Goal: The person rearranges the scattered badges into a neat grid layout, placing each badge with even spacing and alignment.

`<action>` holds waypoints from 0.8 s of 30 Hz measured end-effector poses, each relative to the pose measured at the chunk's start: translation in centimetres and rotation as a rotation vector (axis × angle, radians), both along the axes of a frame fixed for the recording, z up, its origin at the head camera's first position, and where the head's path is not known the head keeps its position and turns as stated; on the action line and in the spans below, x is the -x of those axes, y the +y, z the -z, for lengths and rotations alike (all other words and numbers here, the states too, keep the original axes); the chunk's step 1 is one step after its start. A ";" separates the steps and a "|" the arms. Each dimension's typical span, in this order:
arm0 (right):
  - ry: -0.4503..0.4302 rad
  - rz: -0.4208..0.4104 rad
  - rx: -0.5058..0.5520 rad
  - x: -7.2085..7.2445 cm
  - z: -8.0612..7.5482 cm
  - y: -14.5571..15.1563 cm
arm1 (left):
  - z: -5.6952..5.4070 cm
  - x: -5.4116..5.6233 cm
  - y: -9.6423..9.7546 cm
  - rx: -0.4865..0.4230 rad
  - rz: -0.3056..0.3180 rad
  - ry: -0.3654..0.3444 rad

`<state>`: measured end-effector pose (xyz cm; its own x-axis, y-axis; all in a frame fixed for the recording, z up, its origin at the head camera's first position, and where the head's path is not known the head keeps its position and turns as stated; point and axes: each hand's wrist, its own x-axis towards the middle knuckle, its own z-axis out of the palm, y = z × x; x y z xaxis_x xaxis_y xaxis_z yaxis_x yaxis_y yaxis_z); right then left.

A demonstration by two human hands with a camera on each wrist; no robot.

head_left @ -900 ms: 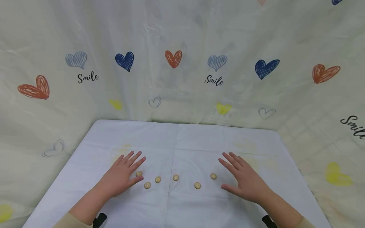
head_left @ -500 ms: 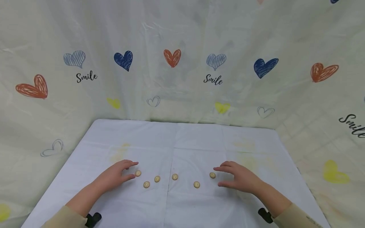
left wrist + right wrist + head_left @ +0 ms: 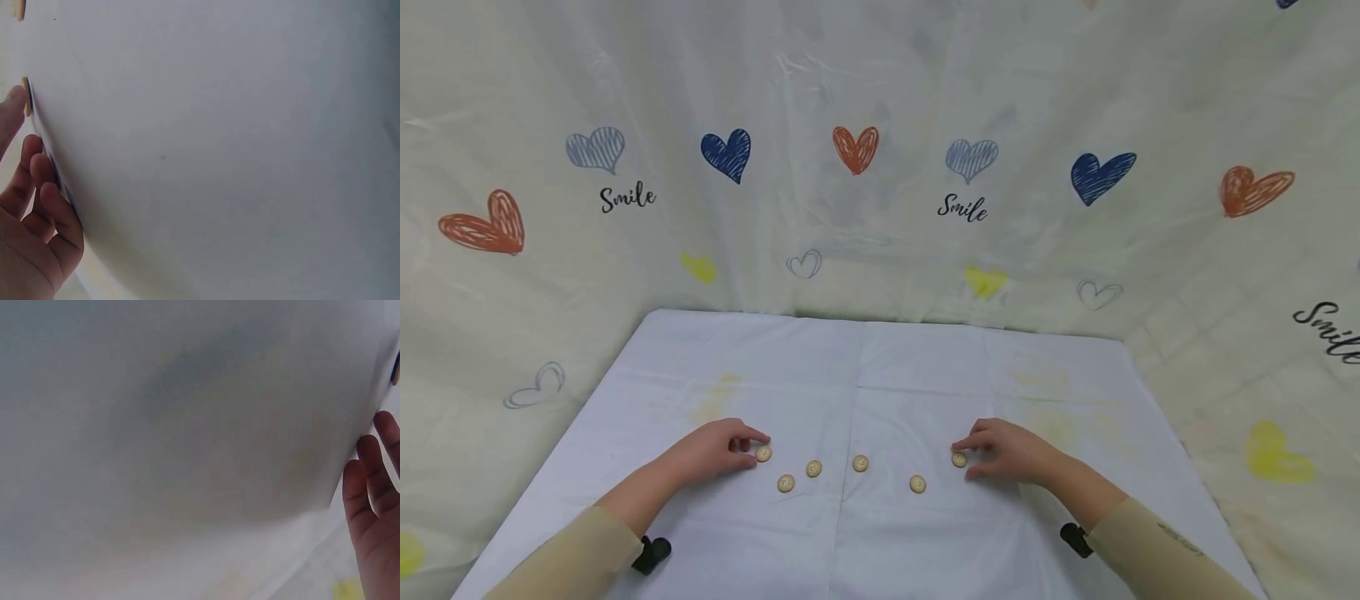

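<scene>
Several small round beige buttons lie in a loose row on the white-covered table. In the head view my left hand has its thumb and index finger around the leftmost button, tips right at its rim. The left wrist view shows the thumb overlapping that button, the other fingers bent beside it. My right hand brackets the rightmost button between index finger and thumb. In the right wrist view only three bent fingers show, with that button cut off at the frame's edge.
Between the hands lie other buttons, among them a middle button and a nearer button. White cloth with fold lines covers the table. A heart-patterned curtain hangs close behind and along both sides.
Both hands go from spread, flat fingers to bent ones, lowering onto the outermost buttons. The right hand also shifts left. The buttons keep their places on the cloth.
</scene>
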<state>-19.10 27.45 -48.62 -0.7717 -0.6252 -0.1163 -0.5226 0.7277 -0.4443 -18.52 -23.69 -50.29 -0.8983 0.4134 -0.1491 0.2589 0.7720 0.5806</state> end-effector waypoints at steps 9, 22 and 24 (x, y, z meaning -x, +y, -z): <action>0.006 -0.007 0.034 0.5 0.8 -0.3 | 0.6 0.2 0.0 0.010 0.019 0.007; -0.051 0.010 0.043 0.7 1.1 -0.7 | 0.8 0.1 -0.1 0.018 0.006 -0.003; -0.057 0.011 0.044 0.9 1.0 -0.7 | 0.5 0.2 0.0 0.008 0.005 -0.010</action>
